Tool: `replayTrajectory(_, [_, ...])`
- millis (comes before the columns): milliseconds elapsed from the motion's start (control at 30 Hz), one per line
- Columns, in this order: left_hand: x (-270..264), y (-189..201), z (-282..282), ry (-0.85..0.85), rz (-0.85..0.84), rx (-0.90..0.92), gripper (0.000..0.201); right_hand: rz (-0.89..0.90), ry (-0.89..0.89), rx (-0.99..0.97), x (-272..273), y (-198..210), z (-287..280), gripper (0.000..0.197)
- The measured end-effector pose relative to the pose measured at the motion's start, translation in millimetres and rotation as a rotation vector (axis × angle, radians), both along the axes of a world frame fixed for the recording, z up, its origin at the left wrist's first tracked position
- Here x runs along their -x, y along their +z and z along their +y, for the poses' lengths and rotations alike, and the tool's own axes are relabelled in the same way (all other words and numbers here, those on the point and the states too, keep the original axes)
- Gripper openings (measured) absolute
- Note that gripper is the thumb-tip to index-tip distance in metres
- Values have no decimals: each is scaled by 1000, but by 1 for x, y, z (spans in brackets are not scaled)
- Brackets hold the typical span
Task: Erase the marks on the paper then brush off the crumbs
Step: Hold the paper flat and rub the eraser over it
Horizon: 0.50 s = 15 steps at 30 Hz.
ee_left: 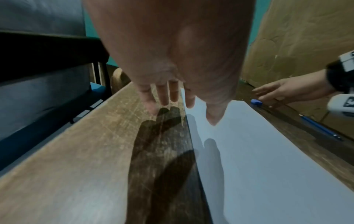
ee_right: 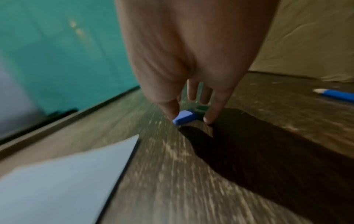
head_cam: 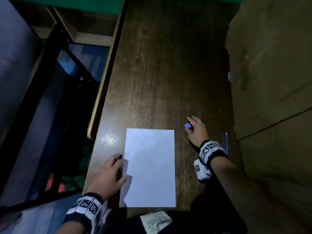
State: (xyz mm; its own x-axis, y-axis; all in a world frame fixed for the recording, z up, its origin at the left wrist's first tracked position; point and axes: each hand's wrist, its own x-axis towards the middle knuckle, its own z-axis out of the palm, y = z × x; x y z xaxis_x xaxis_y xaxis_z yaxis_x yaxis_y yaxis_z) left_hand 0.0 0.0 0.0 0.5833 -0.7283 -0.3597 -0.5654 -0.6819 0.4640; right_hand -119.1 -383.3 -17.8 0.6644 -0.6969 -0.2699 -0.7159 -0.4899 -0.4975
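A white sheet of paper (head_cam: 150, 166) lies flat near the front of the dark wooden table (head_cam: 160, 65); no marks or crumbs show on it. My left hand (head_cam: 116, 169) rests flat at the sheet's left edge, its fingers straight and the thumb on the paper (ee_left: 258, 151). A small blue eraser (head_cam: 188, 125) lies on the table just beyond the sheet's far right corner. My right hand (head_cam: 195, 130) reaches down over it with straight fingers. In the right wrist view the thumb touches one end of the eraser (ee_right: 184, 117) and a finger stands just beside the other end.
A blue pencil (head_cam: 226, 144) lies along the table's right side, by a brown cardboard wall (head_cam: 270, 81). The table's left edge (head_cam: 104, 81) drops off to a dark frame and the floor. A printed slip of paper (head_cam: 155, 222) lies at the near edge.
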Motion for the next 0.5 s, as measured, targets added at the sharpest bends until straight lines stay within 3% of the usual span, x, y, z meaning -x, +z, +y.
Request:
replayTrajectory(167, [15, -10, 0, -117, 40, -129, 82, -16, -24, 57, 3, -7, 12, 24])
replayTrajectory(333, [14, -10, 5, -191, -19, -186, 93, -121, -180, -122, 30, 9, 55, 18])
replayTrajectory(500, [10, -8, -3, -298, -27, -117, 109, -145, 29, -270, 75, 20, 125, 18])
